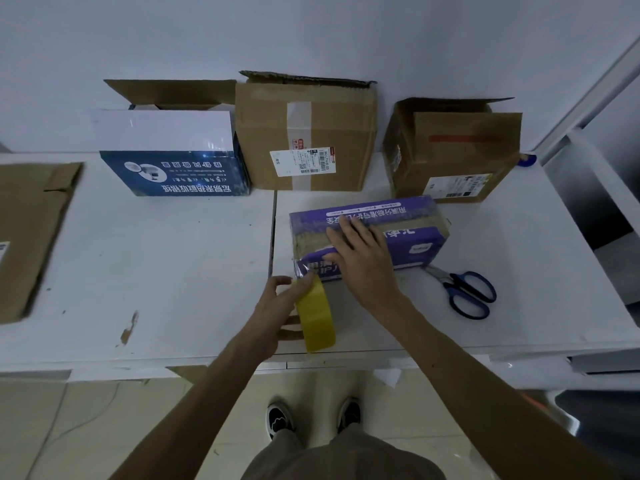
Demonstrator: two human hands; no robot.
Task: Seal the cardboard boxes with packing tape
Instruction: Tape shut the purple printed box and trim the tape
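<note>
The purple box (420, 216) lies on the white bench (156, 271), slightly right of centre and near the front edge. A band of brown tape runs along its top. The right hand (363, 261) rests flat on this top, fingers straight and spread, grasping nothing. The left hand (275, 315) grips the yellow tape roll (317, 318), with its thumb and fingers curled round the roll. The roll stands on edge just in front of the box's near left corner, its far end touching the near face. The scissors (465, 291), with blue handles, lie on the bench just right of the purple box, blades pointing toward it. Three boxes stand in a row against the back wall, all with flaps raised: a blue and white box (173, 168), a brown box (304, 133) and a second brown box (457, 157). A flat cardboard piece (31, 237) lies at the left edge of the bench.
</note>
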